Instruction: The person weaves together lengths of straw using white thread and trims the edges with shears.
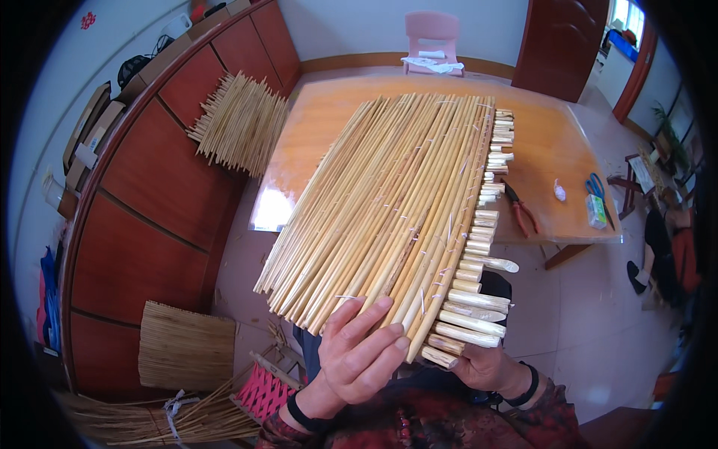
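A large mat of pale stalks (381,209), bound with small white ties, lies over the table and reaches toward me past its near edge, with short cut stubs (479,314) along its right side. My left hand (359,352) grips its near edge, fingers across the top stalks, thumb out of sight. My right hand (490,370) holds it at the lower right from beneath the stubs, most fingers hidden. Red-handled pliers (526,217), a small white bundle (559,191), blue scissors (594,185) and a small pack (596,212) lie on the table (542,120) to the right.
A red cabinet (127,247) runs along the left. More stalk mats (235,120) (183,344) and a loose bundle (202,426) are beside it, near a pink woven stool (262,389). A pink chair (430,37) stands behind the table. Dark objects (651,254) clutter the right.
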The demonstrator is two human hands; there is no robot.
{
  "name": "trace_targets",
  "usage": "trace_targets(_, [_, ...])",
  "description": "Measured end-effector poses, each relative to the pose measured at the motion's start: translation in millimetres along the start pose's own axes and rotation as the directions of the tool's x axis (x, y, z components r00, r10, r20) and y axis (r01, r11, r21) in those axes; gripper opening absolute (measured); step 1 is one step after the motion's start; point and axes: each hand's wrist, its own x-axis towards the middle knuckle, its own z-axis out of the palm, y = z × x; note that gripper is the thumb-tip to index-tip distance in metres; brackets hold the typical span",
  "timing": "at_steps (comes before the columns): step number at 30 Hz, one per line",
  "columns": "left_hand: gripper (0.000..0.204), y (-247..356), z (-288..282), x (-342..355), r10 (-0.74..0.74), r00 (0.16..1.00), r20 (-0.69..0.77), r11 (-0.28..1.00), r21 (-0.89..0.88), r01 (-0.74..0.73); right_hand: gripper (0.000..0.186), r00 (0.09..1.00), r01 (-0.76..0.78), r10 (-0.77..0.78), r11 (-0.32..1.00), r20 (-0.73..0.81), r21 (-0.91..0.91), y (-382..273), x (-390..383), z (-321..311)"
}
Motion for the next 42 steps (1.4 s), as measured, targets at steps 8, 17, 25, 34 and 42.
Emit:
trace_targets(8, [0.021,2.3,1.6,1.7,0.016,1.000,-0.010,1.000,-0.003,-0.016,0.041,0.988,-0.150,0.151,0.967,0.011,0.207,13.4,-13.7,5.5])
trace_targets(17, [0.020,1.6,0.1,1.8,0.009,1.000,-0.024,1.000,0.000,-0.009,0.039,0.966,-0.250,0.259,0.912,0.015,0.325,11.5,-15.3,6.6])
trace_targets(25, [0.020,-0.1,1.3,-0.1,0.001,1.000,-0.015,1.000,0.026,-0.001,0.037,0.985,-0.163,0.148,0.963,0.086,0.213,13.8,-9.1,-3.9])
trace_targets(34, [0.021,-1.7,1.5,-0.1,0.008,0.999,-0.034,1.000,0.023,-0.008,0.037,0.993,-0.073,0.062,0.992,0.100,0.102,16.1,-5.6,-8.2])
trace_targets(42, [0.023,-0.9,1.9,-0.5,0.004,0.999,-0.041,1.000,0.015,-0.003,0.037,0.991,-0.068,0.045,0.980,0.125,0.188,19.7,-2.9,-12.0])
